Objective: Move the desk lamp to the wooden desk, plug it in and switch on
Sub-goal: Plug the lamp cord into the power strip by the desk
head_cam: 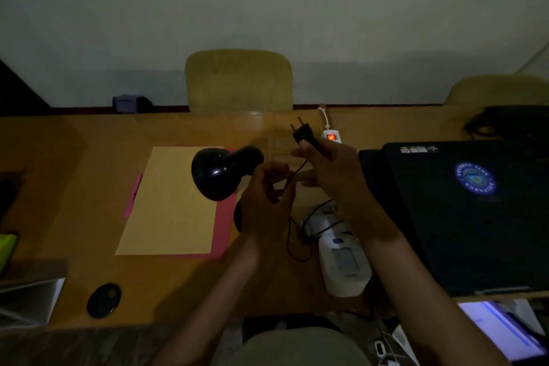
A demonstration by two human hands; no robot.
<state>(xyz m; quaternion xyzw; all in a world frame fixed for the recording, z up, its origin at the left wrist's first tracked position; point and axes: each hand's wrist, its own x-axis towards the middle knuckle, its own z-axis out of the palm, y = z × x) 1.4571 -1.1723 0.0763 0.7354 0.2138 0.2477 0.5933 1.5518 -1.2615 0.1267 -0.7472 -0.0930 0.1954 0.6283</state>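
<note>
The black desk lamp (221, 172) stands unlit on the wooden desk (89, 163), its round shade tilted left over coloured papers. My right hand (326, 169) is shut on the lamp's black plug (303, 132), lifted above the desk with two prongs pointing up and away. My left hand (267, 202) is shut on the thin black cord (292, 235) just below the plug; the cord hangs in a loop to the desk. A white power strip (331, 135) with a glowing red switch lies just right of the plug, mostly hidden behind my right hand.
A closed black laptop (463, 211) with a blue round sticker fills the right side. A white device (341, 258) with cables lies under my right forearm. Yellow paper (172, 202) on pink sheets lies at centre-left, a dark oval object (104, 300) at the front left. Two chairs stand behind the desk.
</note>
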